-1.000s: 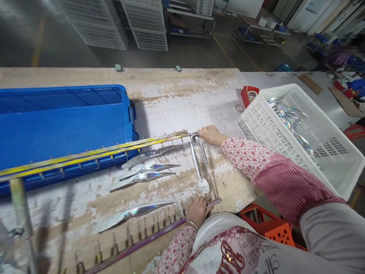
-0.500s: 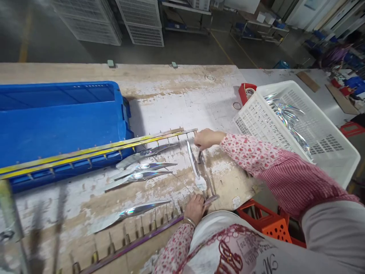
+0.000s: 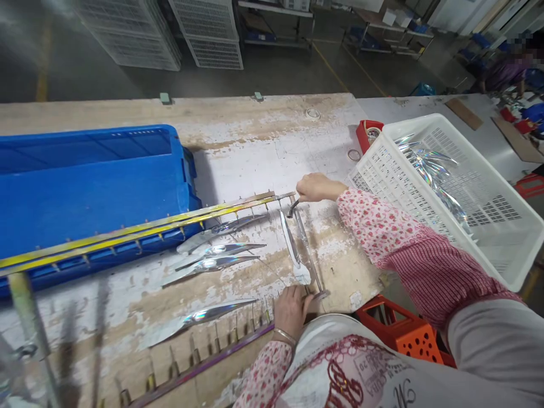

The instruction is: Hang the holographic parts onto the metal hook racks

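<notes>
A long metal rack frame lies on the worn table, with a yellow rail [image 3: 140, 229] at the far side and a purple rail [image 3: 204, 360] near me, both lined with small hooks. My right hand [image 3: 317, 187] is closed on the far end of the frame's cross bar [image 3: 306, 249]. My left hand [image 3: 292, 309] grips the near end of that bar. Iridescent leaf-shaped blades lie inside the frame, one blade [image 3: 292, 243] along the cross bar and another blade [image 3: 212, 310] near the purple rail.
A long blue crate [image 3: 85, 187] sits behind the yellow rail. A white slotted basket [image 3: 501, 226] holding more shiny blades stands at right. An orange crate [image 3: 403, 334] is below the table edge. Tape rolls [image 3: 313, 113] lie far back. Another person works at far right.
My right hand dropped a little to the cross bar, then rose back to its far end. The left hand stayed at the near end. The view shifted slightly.
</notes>
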`<state>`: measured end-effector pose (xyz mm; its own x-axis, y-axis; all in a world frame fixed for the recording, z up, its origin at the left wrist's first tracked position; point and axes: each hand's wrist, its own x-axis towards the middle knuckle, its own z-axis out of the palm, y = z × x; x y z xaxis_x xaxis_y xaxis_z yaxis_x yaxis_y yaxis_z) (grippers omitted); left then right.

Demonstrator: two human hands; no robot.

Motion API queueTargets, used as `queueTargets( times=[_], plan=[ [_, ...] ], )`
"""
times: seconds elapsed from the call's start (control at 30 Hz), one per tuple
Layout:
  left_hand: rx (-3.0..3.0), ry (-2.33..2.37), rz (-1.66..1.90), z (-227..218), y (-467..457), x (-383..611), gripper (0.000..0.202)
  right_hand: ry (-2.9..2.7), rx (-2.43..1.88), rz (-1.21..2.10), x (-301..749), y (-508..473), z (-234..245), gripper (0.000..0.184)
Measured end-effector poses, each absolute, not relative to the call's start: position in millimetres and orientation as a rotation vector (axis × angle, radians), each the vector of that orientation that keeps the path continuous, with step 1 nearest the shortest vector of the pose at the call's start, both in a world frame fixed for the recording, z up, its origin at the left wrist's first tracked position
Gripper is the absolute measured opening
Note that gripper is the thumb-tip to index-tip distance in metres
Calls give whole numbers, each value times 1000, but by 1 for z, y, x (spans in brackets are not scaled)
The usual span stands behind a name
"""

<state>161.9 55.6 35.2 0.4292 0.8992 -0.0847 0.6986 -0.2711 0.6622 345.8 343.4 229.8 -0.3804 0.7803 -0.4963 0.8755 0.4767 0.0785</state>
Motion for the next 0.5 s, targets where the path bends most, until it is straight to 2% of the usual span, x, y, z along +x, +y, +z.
queueTargets(
  times=[0.1, 0.2, 0.3, 0.4, 0.5],
  plan=[
    [1683, 1506, 812, 44, 90, 168, 40, 2349, 1458, -632, 364, 359, 235, 29],
    [1207, 1464, 969, 36, 132, 184, 62, 2460, 1664, -891, 361, 362, 207, 38],
    [938, 1308, 931, 20, 159, 201, 56, 2462, 1875, -843, 340, 353, 162, 42],
    [835, 1339, 941, 11, 166, 212, 45, 2503, 1985, -726, 319, 342, 127, 31],
    [827, 1451, 998, 11, 162, 216, 40, 2495, 2104, -618, 309, 335, 113, 25]
  ],
)
